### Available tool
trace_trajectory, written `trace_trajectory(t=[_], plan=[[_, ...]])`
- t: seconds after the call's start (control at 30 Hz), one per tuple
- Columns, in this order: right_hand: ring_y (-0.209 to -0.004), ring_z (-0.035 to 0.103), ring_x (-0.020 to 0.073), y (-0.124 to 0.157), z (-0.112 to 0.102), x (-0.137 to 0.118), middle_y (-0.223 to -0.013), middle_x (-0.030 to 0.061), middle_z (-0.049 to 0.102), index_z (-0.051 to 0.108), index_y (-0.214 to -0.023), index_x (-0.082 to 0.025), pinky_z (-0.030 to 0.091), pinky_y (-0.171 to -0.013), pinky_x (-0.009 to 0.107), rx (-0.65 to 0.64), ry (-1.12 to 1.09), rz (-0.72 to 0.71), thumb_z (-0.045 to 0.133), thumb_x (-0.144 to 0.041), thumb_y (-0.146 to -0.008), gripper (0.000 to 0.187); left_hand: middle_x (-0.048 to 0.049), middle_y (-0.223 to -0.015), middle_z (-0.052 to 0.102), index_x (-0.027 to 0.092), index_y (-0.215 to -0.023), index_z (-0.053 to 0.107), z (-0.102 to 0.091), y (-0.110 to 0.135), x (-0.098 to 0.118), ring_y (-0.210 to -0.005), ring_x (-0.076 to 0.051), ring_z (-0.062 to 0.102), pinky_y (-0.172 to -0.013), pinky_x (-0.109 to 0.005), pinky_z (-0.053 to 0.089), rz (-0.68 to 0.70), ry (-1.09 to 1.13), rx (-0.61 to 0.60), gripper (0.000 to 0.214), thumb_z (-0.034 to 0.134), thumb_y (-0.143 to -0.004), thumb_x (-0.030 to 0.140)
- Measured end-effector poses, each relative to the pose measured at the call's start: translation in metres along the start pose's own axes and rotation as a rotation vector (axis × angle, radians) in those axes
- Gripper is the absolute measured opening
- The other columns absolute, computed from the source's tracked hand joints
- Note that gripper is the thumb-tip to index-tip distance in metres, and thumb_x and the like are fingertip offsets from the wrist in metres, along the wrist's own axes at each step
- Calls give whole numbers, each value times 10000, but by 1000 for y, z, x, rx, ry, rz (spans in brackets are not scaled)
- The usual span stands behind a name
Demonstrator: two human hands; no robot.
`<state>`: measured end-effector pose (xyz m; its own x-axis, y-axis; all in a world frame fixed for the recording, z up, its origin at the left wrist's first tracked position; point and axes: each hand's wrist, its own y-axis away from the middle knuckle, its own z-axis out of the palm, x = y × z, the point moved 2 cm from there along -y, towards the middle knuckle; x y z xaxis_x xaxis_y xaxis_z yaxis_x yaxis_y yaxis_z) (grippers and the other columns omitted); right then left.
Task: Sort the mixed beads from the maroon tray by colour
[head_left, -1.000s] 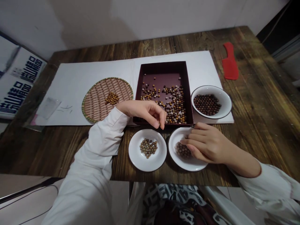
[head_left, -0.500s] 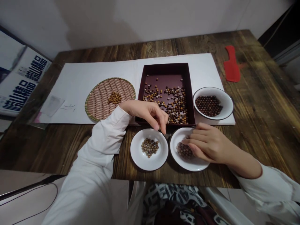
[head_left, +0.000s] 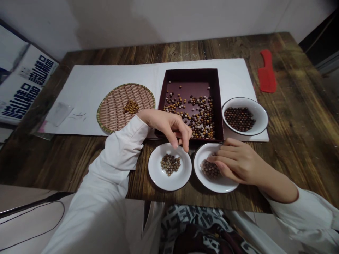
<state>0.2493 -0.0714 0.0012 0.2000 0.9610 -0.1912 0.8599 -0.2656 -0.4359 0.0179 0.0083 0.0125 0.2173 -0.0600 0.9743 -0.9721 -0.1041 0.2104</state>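
In the head view, the left hand (head_left: 168, 124) arches over the near wall of the dark red tray (head_left: 192, 74), frame centre, fingertips above the rim of the left dish (head_left: 155, 171). Thumb and forefinger stand apart, and no bead shows between them. To the lower right, the right hand (head_left: 237, 163) covers part of the right dish (head_left: 224, 186), fingers curled and pressed together; whether they pinch a bead, one cannot tell. Both dishes sit at lower centre, by the table's near edge, presumably for short reach, while the tray's raised walls probably stop round beads rolling off.

And the beads themselves! The mixed beads (head_left: 203, 121) lie loose in the tray at centre: small, round, smooth, in yellow, near-black, brown and pale grey. Dull greenish-brown beads (head_left: 170, 164) cluster in the left dish; pinkish-grey beads (head_left: 209, 168) peek from beneath the right hand. Right of centre, dark brown beads (head_left: 239, 119) pack the white bowl (head_left: 261, 118); left of centre, yellow beads (head_left: 131, 106) huddle on the woven mat (head_left: 115, 104), its weave likely giving them some grip.
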Motion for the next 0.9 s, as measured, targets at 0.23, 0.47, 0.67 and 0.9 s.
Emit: trace_trajectory(t=[0.23, 0.47, 0.67, 0.9], plan=[[-588, 478, 132, 1, 1, 0, -649, -1, 640, 582, -862, -172, 319, -642, 312, -3, -19, 9, 402, -133, -972, 214, -34, -788, 624, 223, -970, 798, 1, 2, -3, -684, -110, 522, -632, -189, 430, -39, 89, 23, 288, 813, -718, 361], [-581, 475, 134, 1, 1, 0, -650, 1, 644, 593, -869, -168, 315, -633, 316, -2, -23, 4, 410, -128, -967, 212, -26, -778, 644, 204, -865, 779, 3, 2, -5, -691, -108, 541, -667, -198, 433, -35, 212, 31, 206, 786, -752, 376], [-585, 490, 134, 1, 1, 0, -655, 0, 649, 589, -863, -173, 316, -630, 318, -3, -26, 1, 409, -133, -971, 214, -44, -672, 622, 161, -629, 706, 3, 1, -4, -691, -139, 538, -692, -234, 439, -56, 231, 98, 385, 781, -699, 532], [-578, 492, 141, 0, 1, 1, -655, 0, 656, 582, -893, -174, 330, -627, 323, 8, -25, -3, 416, -134, -965, 185, -5, -547, 552, 155, -669, 713, 4, 3, -4, -462, -64, 412, -456, -222, 299, -66, 292, 115, 402, 739, -734, 551]])
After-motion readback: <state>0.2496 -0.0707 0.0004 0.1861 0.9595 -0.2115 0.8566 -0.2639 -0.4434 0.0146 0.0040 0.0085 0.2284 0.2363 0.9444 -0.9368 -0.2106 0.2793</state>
